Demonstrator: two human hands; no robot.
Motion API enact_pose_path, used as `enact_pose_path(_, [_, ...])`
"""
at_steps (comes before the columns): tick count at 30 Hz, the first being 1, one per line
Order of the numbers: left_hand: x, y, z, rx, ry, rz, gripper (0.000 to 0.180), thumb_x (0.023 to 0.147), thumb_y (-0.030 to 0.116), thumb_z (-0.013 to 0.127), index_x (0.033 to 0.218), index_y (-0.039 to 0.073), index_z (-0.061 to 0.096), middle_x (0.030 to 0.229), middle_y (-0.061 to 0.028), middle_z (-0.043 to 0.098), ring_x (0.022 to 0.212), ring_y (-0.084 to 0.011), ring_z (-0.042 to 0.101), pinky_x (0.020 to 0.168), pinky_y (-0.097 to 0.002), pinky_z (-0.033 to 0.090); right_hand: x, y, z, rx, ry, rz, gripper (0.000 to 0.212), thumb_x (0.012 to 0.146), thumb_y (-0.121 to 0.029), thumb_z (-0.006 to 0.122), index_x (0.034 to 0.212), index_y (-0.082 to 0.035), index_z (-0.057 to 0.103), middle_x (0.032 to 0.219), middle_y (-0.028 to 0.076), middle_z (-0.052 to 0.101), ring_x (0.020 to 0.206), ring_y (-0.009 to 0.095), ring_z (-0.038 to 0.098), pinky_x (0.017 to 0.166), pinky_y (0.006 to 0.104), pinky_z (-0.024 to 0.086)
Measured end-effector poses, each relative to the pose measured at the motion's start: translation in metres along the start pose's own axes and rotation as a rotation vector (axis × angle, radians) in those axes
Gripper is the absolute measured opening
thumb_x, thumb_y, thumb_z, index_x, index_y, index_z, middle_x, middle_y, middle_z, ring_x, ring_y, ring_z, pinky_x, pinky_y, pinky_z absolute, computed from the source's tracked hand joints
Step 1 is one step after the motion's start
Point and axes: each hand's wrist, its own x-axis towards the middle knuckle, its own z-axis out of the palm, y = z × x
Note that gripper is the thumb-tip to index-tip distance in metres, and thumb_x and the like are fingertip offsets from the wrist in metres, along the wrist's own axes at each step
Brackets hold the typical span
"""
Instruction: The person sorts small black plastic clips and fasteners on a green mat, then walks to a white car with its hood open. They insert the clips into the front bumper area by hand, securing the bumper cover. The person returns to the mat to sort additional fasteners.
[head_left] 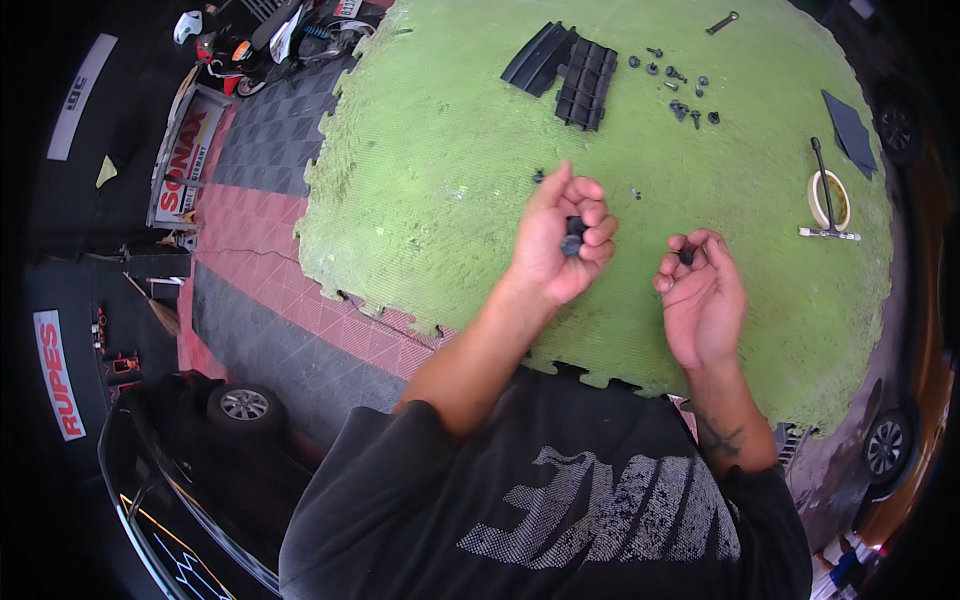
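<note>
My left hand point(562, 235) is raised over the green mat with its fingers curled round some small black fasteners point(572, 240), which look like bolts or push clips. To the right, my right hand point(703, 295) turns palm up and pinches one small dark fastener point(686, 256) between thumb and fingers. Beyond my hands, several black bolts and clips point(672, 72) lie scattered on the mat. A single dark fastener point(538, 176) rests just past my left fingertips, and a tiny piece point(637, 194) lies between the hands.
Two black ribbed plastic pieces point(585, 85) lie at the far side of the green mat point(420, 150). At right are a tape roll point(841, 200), a T-handle wrench point(826, 232) and dark sheets point(849, 133). A wrench point(722, 22) lies far off. A black car point(170, 470) stands at left.
</note>
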Motion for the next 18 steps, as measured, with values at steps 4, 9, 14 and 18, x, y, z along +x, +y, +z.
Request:
enact_pose_path(4, [-0.039,0.050,-0.024,0.044,-0.023,0.228,0.043,0.115,0.043,0.051,0.092,0.010,0.066,0.070,-0.0003,0.053,0.059,-0.0108,0.047,0.043,-0.0238,0.038,0.027,0.015,0.017,-1.019,-0.175,-0.216,0.019,0.106,-0.017,0.066,0.122,-0.006,0.067,0.108,0.005,0.065,0.092,0.022,0.065,0.078,0.0371,0.052])
enact_pose_path(9, [-0.063,0.078,-0.030,-0.137,0.122,0.430,0.045,0.116,0.040,0.044,0.095,0.006,0.064,0.077,-0.0040,0.054,0.066,-0.0160,0.049,0.050,-0.0274,0.041,0.080,0.032,0.058,-1.907,-0.391,-0.743,0.034,0.096,-0.032,0.080,0.122,-0.011,0.075,0.095,0.010,0.063,0.091,0.029,0.067,0.081,0.0413,0.055])
enact_pose_path(14, [-0.062,0.070,-0.036,-0.160,0.130,0.428,0.046,0.116,0.043,0.041,0.099,0.006,0.063,0.081,-0.0056,0.055,0.072,-0.0189,0.049,0.055,-0.0305,0.039,0.080,0.030,0.048,-1.894,-0.489,-0.619,0.031,0.091,-0.034,0.084,0.114,-0.014,0.081,0.091,0.009,0.062,0.089,0.029,0.067,0.078,0.0423,0.055])
enact_pose_path(18, [-0.062,0.055,-0.033,-0.170,0.199,0.389,0.047,0.116,0.046,0.041,0.100,0.008,0.063,0.081,-0.0039,0.054,0.071,-0.0182,0.046,0.056,-0.0314,0.036,0.057,0.032,0.033,-1.863,-0.566,-0.637,0.028,0.089,-0.033,0.086,0.110,-0.015,0.084,0.092,0.008,0.062,0.086,0.030,0.066,0.077,0.0428,0.054])
